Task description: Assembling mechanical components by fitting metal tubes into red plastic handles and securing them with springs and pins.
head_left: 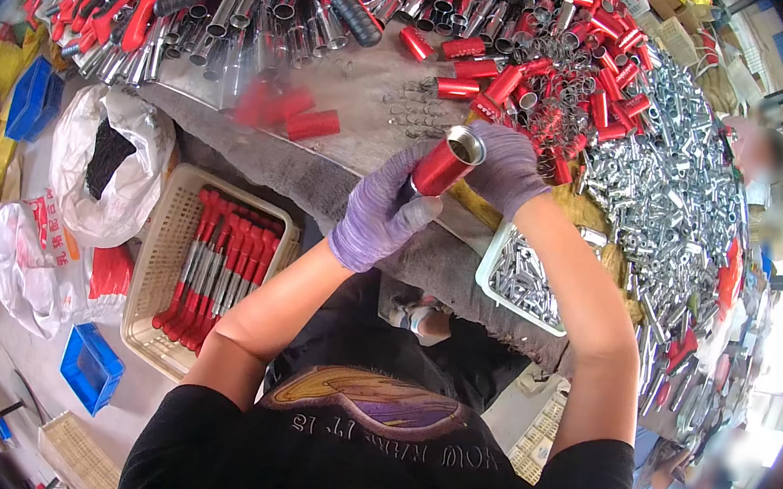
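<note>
My left hand (378, 212), in a purple glove, is wrapped round a tilted red metal tube (442, 169). The tube's open, shiny silver end faces up and to the right. My right hand (508, 169), gloved the same way, is curled right beside that open end, its fingertips mostly hidden. What it holds, if anything, cannot be made out. Just beyond both hands lie loose red sleeves (457, 89) and a tangle of thin wire springs (549, 118). Two more red sleeves (313, 125) lie on the bench to the left, one blurred.
Red-and-black handled tubes (245, 6) are heaped at the far left. Small silver metal parts (669, 180) cover the right side. A pale tray (480, 276) of silver pieces stands near my right forearm. Below left are a beige crate (150, 265) of red-handled tools and a white sack (140, 206).
</note>
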The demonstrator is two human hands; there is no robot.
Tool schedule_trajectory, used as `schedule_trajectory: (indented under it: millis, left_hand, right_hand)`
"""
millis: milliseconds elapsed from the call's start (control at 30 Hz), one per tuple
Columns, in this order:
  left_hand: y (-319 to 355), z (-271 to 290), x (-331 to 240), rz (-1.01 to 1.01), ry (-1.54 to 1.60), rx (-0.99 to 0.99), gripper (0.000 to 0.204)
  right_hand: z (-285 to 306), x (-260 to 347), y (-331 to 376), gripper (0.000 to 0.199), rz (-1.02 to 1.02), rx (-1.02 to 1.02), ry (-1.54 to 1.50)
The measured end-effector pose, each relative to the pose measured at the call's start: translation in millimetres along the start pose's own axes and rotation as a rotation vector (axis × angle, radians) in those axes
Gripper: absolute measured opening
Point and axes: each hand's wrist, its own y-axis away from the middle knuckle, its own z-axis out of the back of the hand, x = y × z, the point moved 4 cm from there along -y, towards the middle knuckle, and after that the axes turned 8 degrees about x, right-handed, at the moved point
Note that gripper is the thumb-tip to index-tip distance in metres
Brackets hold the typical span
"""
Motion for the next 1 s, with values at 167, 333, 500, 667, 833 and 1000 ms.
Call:
schedule_trajectory:
  millis: [167, 333, 500, 667, 833, 1000]
  left_hand:
    - [-3, -2, -1, 0.229, 0.220, 0.197, 0.058]
    - [-7, -2, -2, 0.228, 0.241, 0.201, 0.061]
    - [-7, -4, -13, 0.120, 0.174, 0.242, 0.055]
    - [-7, -4, -3, 0.124, 0.202, 0.284, 0.054]
    - [-7, 2, -11, 0.054, 0.159, 0.238, 0.055]
    - [-5, 4, -7, 0.051, 0.154, 0.222, 0.055]
  right_hand:
    - [13, -52, 20, 0.033, -0.126, -0.314, -0.237]
    - [62, -72, 81, 0.020, -0.055, -0.469, -0.808]
    - [106, -34, 128, 0.018, 0.343, -0.528, -0.897]
    - [105, 4, 106, 0.021, 0.469, -0.311, -0.287]
    - [125, -7, 67, 0.037, 0.471, -0.095, -0.861]
    - [109, 25, -95, 0.048, 0.260, -0.409, -0.367]
